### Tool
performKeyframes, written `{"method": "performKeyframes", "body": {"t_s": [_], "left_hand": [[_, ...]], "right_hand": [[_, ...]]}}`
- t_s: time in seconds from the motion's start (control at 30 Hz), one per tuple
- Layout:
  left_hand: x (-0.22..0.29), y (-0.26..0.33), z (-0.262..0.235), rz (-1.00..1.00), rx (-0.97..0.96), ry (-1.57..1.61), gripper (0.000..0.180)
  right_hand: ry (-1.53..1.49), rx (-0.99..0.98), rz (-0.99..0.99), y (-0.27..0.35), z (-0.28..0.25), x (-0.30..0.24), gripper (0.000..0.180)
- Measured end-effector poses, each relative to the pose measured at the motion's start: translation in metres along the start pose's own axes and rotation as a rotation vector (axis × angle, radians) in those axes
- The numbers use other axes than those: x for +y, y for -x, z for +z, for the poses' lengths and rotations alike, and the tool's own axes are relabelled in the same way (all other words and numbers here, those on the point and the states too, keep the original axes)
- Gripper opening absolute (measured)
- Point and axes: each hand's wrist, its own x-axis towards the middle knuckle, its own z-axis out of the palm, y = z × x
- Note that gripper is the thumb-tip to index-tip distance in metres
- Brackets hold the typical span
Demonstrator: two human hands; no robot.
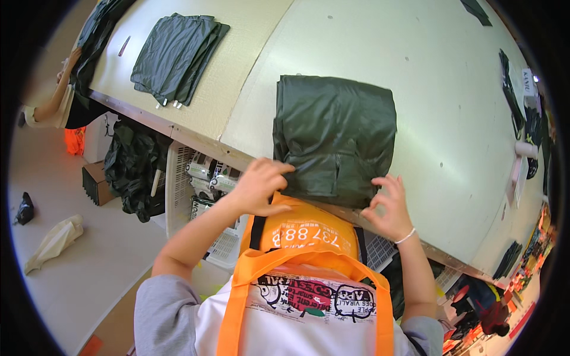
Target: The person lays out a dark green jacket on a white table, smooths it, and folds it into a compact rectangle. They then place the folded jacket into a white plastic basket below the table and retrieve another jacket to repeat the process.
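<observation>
A folded dark green garment [335, 130] of thin, shiny fabric lies at the table's near edge in front of me. My left hand [261, 187] is open at its near left corner, fingertips against the fabric and thumb held apart. At the near right corner is my right hand [389, 207], its fingers bent and spread from the thumb, touching or almost touching the garment's edge. Neither hand grips anything that I can see. I wear an orange apron [309, 222] over a white and grey shirt.
A stack of folded dark green garments [178, 56] lies farther left on the pale table [439, 77]. Below the edge stands a white plastic basket [178, 184] of packaged goods, beside dark fabric [133, 166]. Another person's arm [56, 98] shows at far left. A white roll [526, 150] is at far right.
</observation>
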Motion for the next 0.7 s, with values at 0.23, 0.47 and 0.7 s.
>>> {"method": "performKeyframes", "body": {"t_s": [0.23,0.47,0.7], "left_hand": [[0.0,-0.081,0.005,-0.211,0.129,-0.427,0.059],[-0.001,-0.066,0.039,-0.349,0.163,-0.364,0.062],[-0.029,-0.057,0.077,-0.496,0.235,-0.205,0.064]], "right_hand": [[0.294,0.383,0.148,-0.055,0.009,-0.022,0.017],[0.356,0.419,0.022,-0.094,0.01,-0.012,0.041],[0.278,0.307,0.093,-0.091,0.083,0.024,0.055]]}}
